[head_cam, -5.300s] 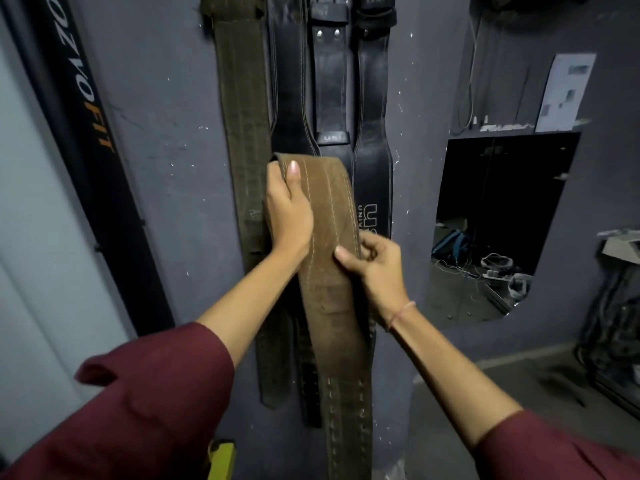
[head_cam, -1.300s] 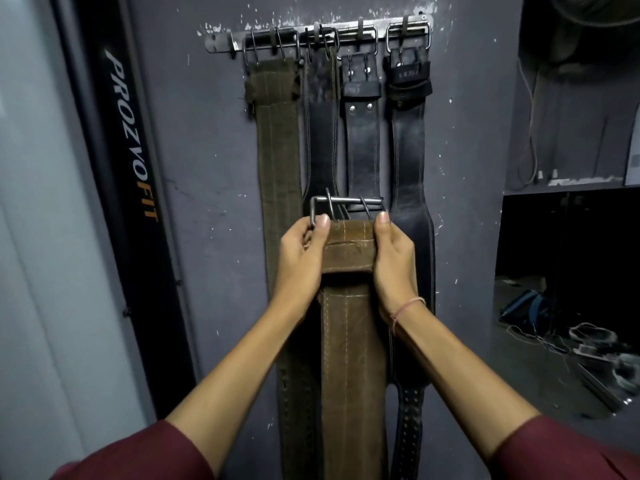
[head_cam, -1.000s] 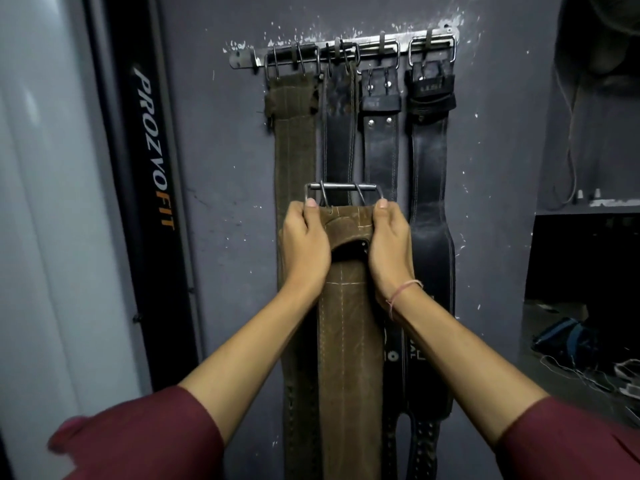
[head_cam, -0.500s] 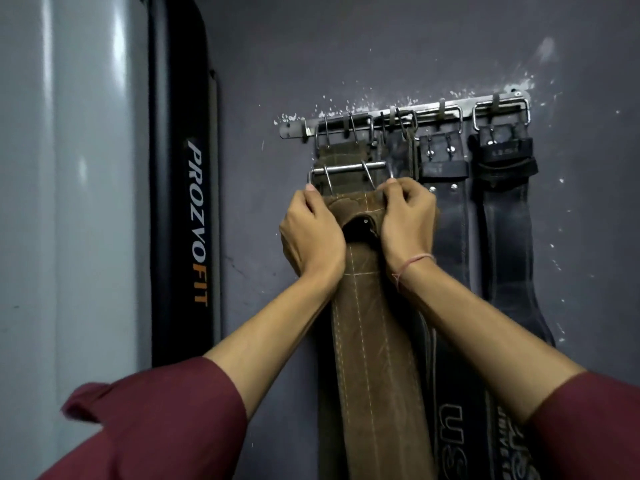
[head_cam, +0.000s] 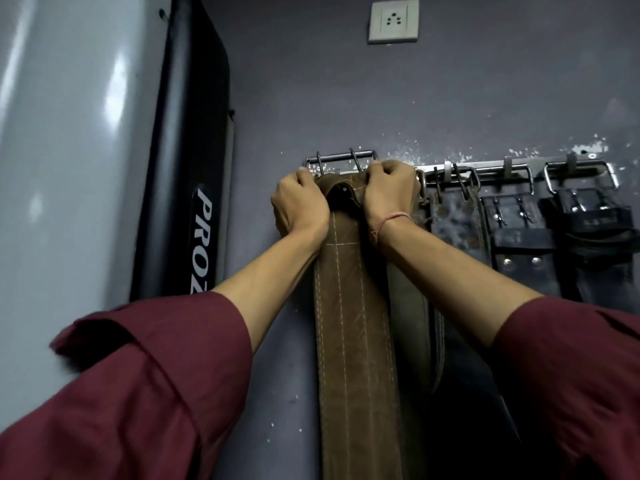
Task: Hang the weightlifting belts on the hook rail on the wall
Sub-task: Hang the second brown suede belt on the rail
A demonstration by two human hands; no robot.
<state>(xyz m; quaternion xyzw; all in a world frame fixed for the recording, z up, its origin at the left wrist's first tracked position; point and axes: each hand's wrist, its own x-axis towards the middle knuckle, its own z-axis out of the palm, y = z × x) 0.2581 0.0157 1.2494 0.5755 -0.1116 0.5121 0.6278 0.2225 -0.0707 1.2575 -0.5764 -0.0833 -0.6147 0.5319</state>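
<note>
"Brown, that suede belt [head_cam: 353, 323], isn't it? What's it like up close?"

"Brown and wide, yes, with pale stitching in long rows down its length and one row across near the top. The top end is folded over a steel two-pronged buckle [head_cam: 341, 159], and there's a dark gap in the fold."

"Where is it hanging?"

"Flat against the grey wall, at the left end of the hook rail [head_cam: 498, 164]. The buckle stands just above the knuckles. I can't tell whether it has caught on a hook."

"And who's got hold of it?"

"Both hands. The left hand [head_cam: 299, 204] is curled round the left edge of the fold and the right hand [head_cam: 388, 195] grips the right edge, with the fingers bent in tight. There's a pink thread [head_cam: 391, 218] round the right wrist, and both sleeves are maroon."

"What else is on the rail?"

"An olive belt [head_cam: 412, 306] just beside it and partly behind it, then a worn black belt [head_cam: 453, 223], a riveted black belt [head_cam: 519, 237] and a last black belt [head_cam: 595, 223] – all hung by their buckles."

"Any writing?"

"White slanted capitals run up a tall black pad [head_cam: 202, 233] on the left, reading 'PROZ' – a sleeve hides the rest. The last black belt has a stamped mark, too blurred to read. A white wall socket [head_cam: 393, 20] sits above, with no lettering I can make out."
</note>
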